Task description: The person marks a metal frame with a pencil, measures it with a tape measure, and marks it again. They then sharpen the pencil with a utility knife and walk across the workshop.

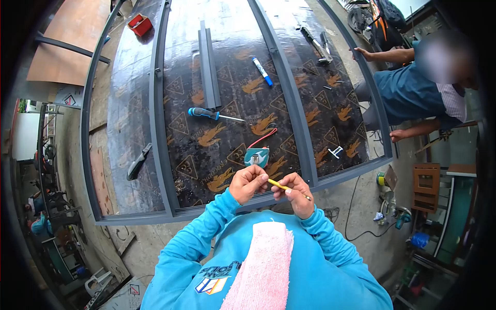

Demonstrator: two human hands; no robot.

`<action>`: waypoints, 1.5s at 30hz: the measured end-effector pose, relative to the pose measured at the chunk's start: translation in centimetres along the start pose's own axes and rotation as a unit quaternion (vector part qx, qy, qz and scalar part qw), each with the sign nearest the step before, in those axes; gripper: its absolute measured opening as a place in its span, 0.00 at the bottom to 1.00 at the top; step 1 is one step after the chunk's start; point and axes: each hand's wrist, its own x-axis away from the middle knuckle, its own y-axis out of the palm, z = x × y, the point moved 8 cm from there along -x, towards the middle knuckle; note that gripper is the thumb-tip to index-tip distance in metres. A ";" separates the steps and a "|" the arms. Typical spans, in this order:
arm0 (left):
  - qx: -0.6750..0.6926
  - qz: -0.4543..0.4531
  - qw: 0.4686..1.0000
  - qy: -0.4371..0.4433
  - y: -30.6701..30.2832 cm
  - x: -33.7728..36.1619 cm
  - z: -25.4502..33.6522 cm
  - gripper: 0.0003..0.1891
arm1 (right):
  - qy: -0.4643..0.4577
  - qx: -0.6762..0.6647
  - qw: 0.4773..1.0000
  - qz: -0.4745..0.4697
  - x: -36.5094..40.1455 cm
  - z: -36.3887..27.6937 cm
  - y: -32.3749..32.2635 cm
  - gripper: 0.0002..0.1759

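My left hand (pixel 248 185) pinches one end of a yellow pencil (pixel 278 184) in front of my chest. Closed round the other end is my right hand (pixel 296 194), so the pencil spans both hands. Just beyond my left hand, a teal and grey tape measure (pixel 257 157) with a red strap rests on the dark printed board (pixel 232 139). Farther up the board are a blue-handled screwdriver (pixel 205 113) and a blue and white marker (pixel 262 71). The grey metal frame (pixel 292 98) extends over the board, its near bar passing by my hands.
A person (pixel 413 85) at right holds the frame's side bar. On the board lie a utility knife (pixel 139 161), grey metal strips (pixel 208 67), a red box (pixel 139 25), a clamp-like tool (pixel 318 46) and a small metal piece (pixel 336 152). A cable (pixel 351 227) crosses the floor.
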 end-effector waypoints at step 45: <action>-0.304 -0.083 0.934 0.167 0.6 2.8 9.6 0.05 | -0.005 -0.158 0.987 0.033 1.7 0.4 3.2 0.12</action>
